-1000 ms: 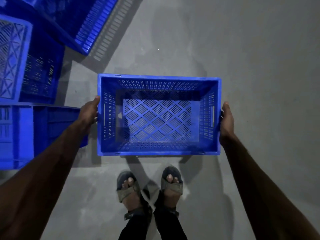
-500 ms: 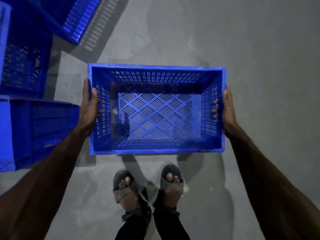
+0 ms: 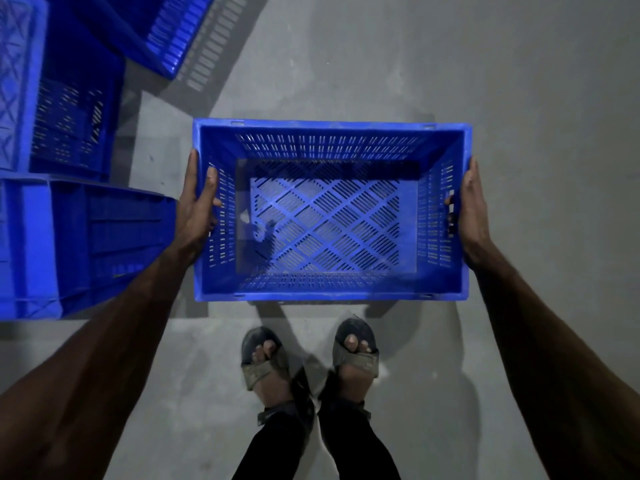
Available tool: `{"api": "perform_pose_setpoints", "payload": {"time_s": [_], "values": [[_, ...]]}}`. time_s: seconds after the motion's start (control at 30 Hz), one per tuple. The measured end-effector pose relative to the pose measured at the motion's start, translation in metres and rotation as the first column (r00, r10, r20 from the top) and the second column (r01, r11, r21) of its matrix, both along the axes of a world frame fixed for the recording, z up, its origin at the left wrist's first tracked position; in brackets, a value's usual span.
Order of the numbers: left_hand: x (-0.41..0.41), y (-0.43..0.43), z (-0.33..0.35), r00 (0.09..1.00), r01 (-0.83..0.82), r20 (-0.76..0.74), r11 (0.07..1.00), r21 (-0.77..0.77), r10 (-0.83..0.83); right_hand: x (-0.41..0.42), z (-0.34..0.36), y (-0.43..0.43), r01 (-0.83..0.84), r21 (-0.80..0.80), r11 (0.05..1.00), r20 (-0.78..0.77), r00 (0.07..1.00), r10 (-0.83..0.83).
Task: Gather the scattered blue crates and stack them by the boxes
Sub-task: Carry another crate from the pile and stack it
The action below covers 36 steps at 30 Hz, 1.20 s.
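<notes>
An empty blue slatted crate [image 3: 329,140] hangs level in front of me, above the grey floor and just beyond my feet. My left hand [image 3: 195,209] grips its left short wall, thumb over the rim and fingertips poking through the handle slot. On the opposite short wall, my right hand [image 3: 467,206] holds the same way, its fingers curled through that slot. The crate's lattice bottom shows the floor through it.
More blue crates lie at the left: one on its side [image 3: 90,244] close to my left forearm, another [image 3: 62,109] behind it, a third tilted at the top [image 3: 173,32]. My sandalled feet [image 3: 308,358] stand on bare concrete [image 3: 502,81], which extends right.
Both hands have shifted from the crate's outer corners to the handle slots and lifted it; it now looks larger and nearer, with its shadow detached on the floor.
</notes>
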<state>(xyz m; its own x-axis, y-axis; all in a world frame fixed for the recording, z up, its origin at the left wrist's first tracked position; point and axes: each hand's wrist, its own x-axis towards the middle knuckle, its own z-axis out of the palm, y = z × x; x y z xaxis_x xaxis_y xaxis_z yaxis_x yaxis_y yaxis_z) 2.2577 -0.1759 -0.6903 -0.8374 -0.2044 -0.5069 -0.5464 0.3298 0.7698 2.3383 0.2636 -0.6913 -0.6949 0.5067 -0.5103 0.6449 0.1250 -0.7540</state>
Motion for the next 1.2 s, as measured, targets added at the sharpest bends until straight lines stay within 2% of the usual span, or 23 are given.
{"api": "perform_pose_setpoints", "payload": {"time_s": [0.13,0.23,0.37,0.53,0.67,0.77,0.93,1.03,1.1,1.2], "values": [[0.028,-0.012,0.028,1.000,0.003,0.026,1.000,-0.020,-0.002,0.020,0.030,-0.005,-0.030,0.044,0.999,0.067,0.997,0.027],[0.053,-0.020,0.063,0.999,0.033,0.047,0.995,-0.091,-0.028,0.037,0.070,-0.009,-0.101,0.111,0.989,0.133,0.987,0.086],[0.076,-0.033,0.134,0.997,-0.025,0.075,1.000,-0.002,0.025,0.062,0.143,-0.014,-0.190,0.246,0.950,0.089,0.981,0.173],[0.093,-0.045,0.253,0.979,-0.120,0.176,0.986,0.116,0.098,0.075,0.258,-0.019,-0.163,0.200,0.966,0.096,0.985,0.146],[0.095,-0.050,0.364,0.974,-0.121,0.205,0.983,0.135,0.092,0.075,0.368,-0.026,-0.103,0.110,0.989,0.097,0.991,0.093],[0.094,-0.050,0.445,0.981,-0.106,0.179,0.983,0.151,0.078,0.074,0.454,-0.027,-0.057,0.061,0.997,0.089,0.995,0.051],[0.081,-0.046,0.561,0.993,-0.073,0.109,0.975,0.212,0.051,0.076,0.585,-0.016,-0.009,-0.082,0.997,-0.062,0.998,0.003],[0.067,-0.040,0.615,0.998,-0.022,0.058,0.982,0.186,0.012,0.077,0.644,-0.008,0.014,-0.155,0.988,-0.117,0.993,-0.033],[0.056,-0.036,0.641,0.999,0.030,-0.040,0.993,0.117,-0.026,0.074,0.670,-0.001,0.007,-0.143,0.990,-0.167,0.985,-0.031],[0.035,-0.022,0.668,0.983,0.076,-0.169,0.995,0.057,-0.066,0.061,0.694,0.007,-0.001,-0.028,1.000,-0.211,0.977,-0.005]]}}
